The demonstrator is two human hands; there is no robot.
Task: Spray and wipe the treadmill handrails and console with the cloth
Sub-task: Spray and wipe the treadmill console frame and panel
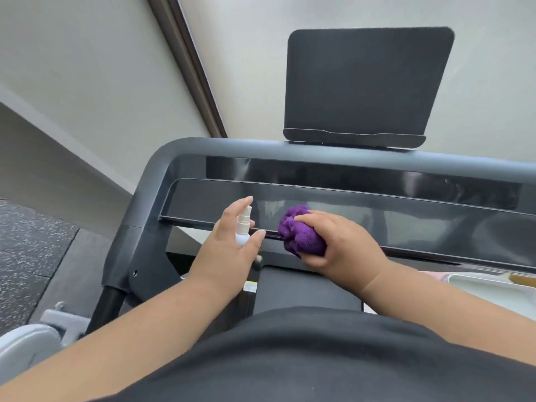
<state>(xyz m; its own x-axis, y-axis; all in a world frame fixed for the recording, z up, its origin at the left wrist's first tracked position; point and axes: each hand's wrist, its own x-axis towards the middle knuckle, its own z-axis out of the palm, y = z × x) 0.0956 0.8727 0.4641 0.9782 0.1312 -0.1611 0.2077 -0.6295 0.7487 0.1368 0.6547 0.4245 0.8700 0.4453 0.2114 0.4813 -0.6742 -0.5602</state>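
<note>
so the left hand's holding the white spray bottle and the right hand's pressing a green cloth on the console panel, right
Not quite: the cloth is purple, not green, as the head view shows. The rest stands: the left hand holds the white spray bottle, and the right hand presses the bunched cloth on the console panel.

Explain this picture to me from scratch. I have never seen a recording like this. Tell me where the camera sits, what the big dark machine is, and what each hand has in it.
There is one picture, from a camera worn on the person's head, looking forward and down at their own arms. The big dark grey machine is a treadmill: its glossy black console panel runs across the middle, a curved grey handrail frame wraps round it, and a dark rectangular screen stands above. The left hand holds a small white spray bottle, nozzle up, pointed towards the console. The right hand grips a bunched purple fluffy cloth and presses it against the console's lower edge. A pale tray shows at the right edge.
</note>
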